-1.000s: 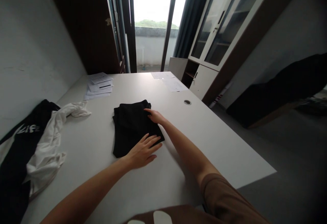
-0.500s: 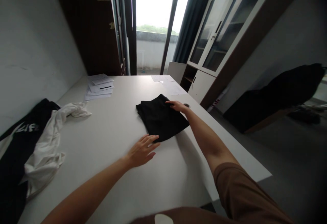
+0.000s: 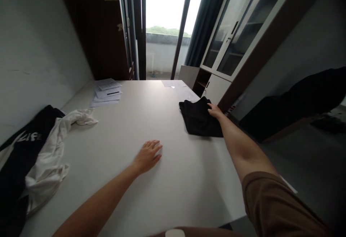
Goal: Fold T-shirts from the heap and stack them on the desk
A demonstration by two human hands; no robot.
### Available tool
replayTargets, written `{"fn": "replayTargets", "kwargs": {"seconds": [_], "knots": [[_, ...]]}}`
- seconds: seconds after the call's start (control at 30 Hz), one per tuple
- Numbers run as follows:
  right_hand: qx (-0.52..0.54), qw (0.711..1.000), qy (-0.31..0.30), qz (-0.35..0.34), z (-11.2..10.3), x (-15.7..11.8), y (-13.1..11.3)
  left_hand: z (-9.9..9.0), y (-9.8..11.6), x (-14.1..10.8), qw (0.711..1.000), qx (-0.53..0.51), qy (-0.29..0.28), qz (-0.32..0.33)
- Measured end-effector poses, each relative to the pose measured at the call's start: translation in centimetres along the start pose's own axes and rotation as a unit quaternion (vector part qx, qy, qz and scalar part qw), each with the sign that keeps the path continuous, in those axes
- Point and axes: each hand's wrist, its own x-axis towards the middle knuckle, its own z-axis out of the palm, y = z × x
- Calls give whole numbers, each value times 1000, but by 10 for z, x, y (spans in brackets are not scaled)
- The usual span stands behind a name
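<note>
A folded black cloth [image 3: 201,118] lies at the right side of the white table [image 3: 129,121], its near right corner at the table's edge. My right hand [image 3: 214,110] grips the cloth at its far right edge, the fingers partly over the fabric. My left hand [image 3: 148,156] rests over the tabletop left of the cloth and apart from it, fingers spread a little, holding nothing.
On the left lie a white garment [image 3: 50,157] and a dark garment with white lettering [image 3: 16,172] against the wall. Papers [image 3: 108,92] are stacked at the far left, and more sheets [image 3: 181,90] lie at the far right. A cabinet [image 3: 229,42] stands beyond.
The black cloth has moved right across the table with my right hand on it. My left hand has come off the cloth's near corner and sits slightly further left.
</note>
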Motion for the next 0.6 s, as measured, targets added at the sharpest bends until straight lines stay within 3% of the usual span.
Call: {"fn": "replayTargets", "kwargs": {"seconds": [0.13, 0.33, 0.43, 0.6], "knots": [[14, 998, 43, 46, 36, -39, -49, 0, 0, 0, 1000, 2, 2, 3], [16, 999, 2, -49, 89, -119, -130, 1, -2, 0, 1000, 2, -5, 3], [-22, 996, -11, -82, 100, -139, -137, 0, -2, -2, 1000, 0, -8, 5], [-78, 989, -16, -124, 98, -137, -115, -7, -13, -4, 1000, 3, -9, 5]]}}
